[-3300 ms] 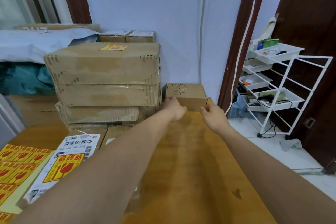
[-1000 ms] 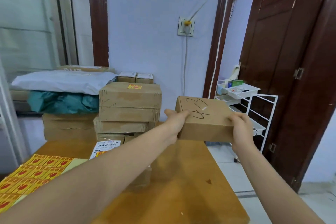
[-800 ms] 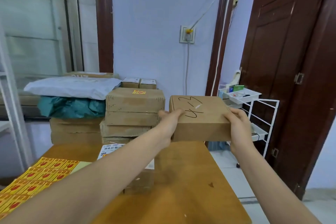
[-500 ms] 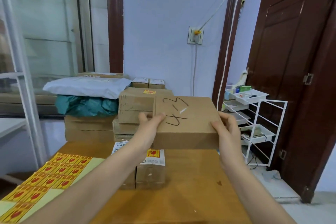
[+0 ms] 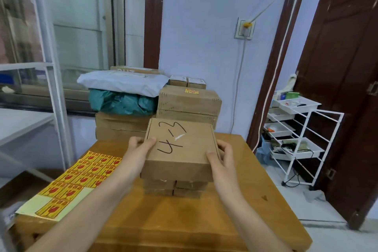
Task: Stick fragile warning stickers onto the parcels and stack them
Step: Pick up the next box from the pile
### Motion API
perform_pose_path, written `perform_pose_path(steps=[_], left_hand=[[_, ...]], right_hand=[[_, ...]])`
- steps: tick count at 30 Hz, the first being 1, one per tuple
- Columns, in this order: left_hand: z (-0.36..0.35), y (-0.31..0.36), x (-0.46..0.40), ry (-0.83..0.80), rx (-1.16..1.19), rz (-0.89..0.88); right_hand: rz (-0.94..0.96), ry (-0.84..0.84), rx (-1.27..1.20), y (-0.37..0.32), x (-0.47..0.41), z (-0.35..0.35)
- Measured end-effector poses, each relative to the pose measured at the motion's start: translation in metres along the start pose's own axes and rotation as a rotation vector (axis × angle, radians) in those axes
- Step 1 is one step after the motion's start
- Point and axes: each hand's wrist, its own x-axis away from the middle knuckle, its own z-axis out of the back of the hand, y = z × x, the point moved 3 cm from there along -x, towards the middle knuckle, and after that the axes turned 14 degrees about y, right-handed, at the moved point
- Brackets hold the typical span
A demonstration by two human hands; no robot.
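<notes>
Holding a brown box (image 5: 180,149) with "4-3" written on its lid in black pen, you have one hand on each side of it. Your left hand (image 5: 137,152) grips the left edge, with the thumb curled over the top and the fingers hidden under the box. Your right hand (image 5: 222,158) grips the right edge, with the thumb on the front corner and the fingers (image 5: 224,145) curled round the side. The box sits over a low pile of small boxes (image 5: 176,187) on the wooden surface (image 5: 235,200); you cannot tell if it is touching them or just above them. To the left of the pile, at the edge of the surface, lies a sheet of yellow stickers (image 5: 79,178) with red glass pictures on them. Behind your box, at the far end of the surface, stands a taller stack of big brown parcels (image 5: 189,104), and the top one has a yellow sticker (image 5: 191,91) on it. Left of that stack is a white bag (image 5: 122,82) on top of a green bag (image 5: 120,103), resting on more brown boxes. To the right, on the floor by a dark brown door (image 5: 347,67), stands a white wire rack (image 5: 300,135) with trays. A white cord runs up the pale wall to a wall socket (image 5: 243,28).
</notes>
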Motion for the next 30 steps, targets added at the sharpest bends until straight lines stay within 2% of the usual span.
perform_pose_path(steps=[9,18,26,28,30], left_hand=[[-0.016,-0.002,-0.038,0.075,-0.011,0.044],[-0.028,0.0,-0.069,0.042,-0.087,0.082],[-0.02,-0.012,-0.062,-0.008,0.044,0.127],[-0.016,-0.018,-0.058,-0.003,0.089,0.117],[-0.012,-0.027,-0.057,0.02,0.103,0.067]], right_hand=[[-0.03,0.023,0.074,0.015,-0.022,-0.019],[-0.128,0.048,0.15,0.031,-0.036,-0.024],[-0.182,-0.003,0.111,0.023,-0.029,-0.022],[-0.148,-0.001,0.135,0.022,-0.025,-0.021],[0.013,0.029,0.262,0.021,-0.02,-0.019]])
